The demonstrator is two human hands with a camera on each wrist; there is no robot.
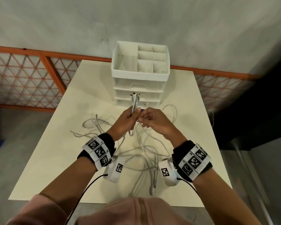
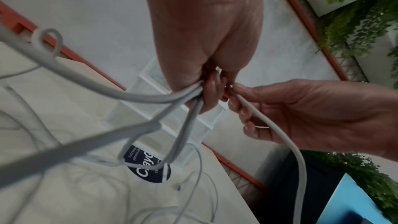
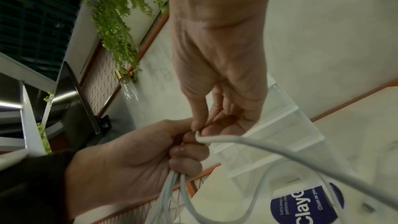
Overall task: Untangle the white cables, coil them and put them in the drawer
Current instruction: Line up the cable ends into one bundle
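Note:
My left hand [image 1: 132,116] is held up over the table and grips a bundle of white cable ends [image 1: 135,101] that stick up toward the drawer unit [image 1: 139,73]. In the left wrist view the left hand [image 2: 207,94] is a fist around several strands [image 2: 185,125] that hang in loops. My right hand [image 1: 143,121] is right beside it, and its thumb and fingertips pinch one white cable [image 2: 299,157]. In the right wrist view the right hand [image 3: 199,129] holds that cable [image 3: 247,142] at its bend, against the left hand [image 3: 185,152]. The rest of the cables [image 1: 144,153] lie tangled on the table.
The white drawer unit stands at the cream table's [image 1: 58,143] far edge, with an open divided tray on top and translucent drawers [image 2: 172,118] below. A dark blue round sticker [image 3: 301,209] sits low on it. An orange mesh railing [image 1: 31,75] runs behind the table.

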